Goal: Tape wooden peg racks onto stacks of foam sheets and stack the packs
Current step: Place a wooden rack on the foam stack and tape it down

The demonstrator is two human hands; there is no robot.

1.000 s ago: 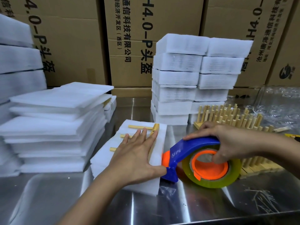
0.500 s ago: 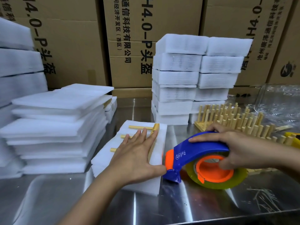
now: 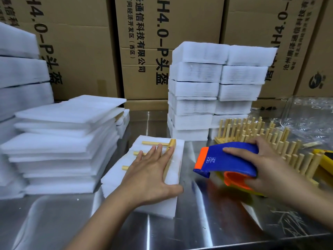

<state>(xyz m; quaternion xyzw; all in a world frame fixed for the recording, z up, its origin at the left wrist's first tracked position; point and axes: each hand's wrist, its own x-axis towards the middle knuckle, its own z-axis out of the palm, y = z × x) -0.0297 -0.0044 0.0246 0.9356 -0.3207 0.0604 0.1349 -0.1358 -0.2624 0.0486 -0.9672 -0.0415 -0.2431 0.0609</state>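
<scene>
Wooden peg rack (image 3: 172,144) lay pinned beneath the flat, spread fingers of the left hand (image 3: 149,175) atop the foam stack (image 3: 175,169), mid-taping by my judgement, while the right hand (image 3: 270,165) gripped the blue tape dispenser (image 3: 228,161) just beyond the left thumb, likely needing a strip drawn across next.

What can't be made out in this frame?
Head view only:
Tape roll: blurred by motion, mostly hidden behind the right hand and tape dispenser.
Peg rack: its bar largely covered by the left hand pressing it onto the foam stack.
Yellow object: cut off by the right edge.
</scene>
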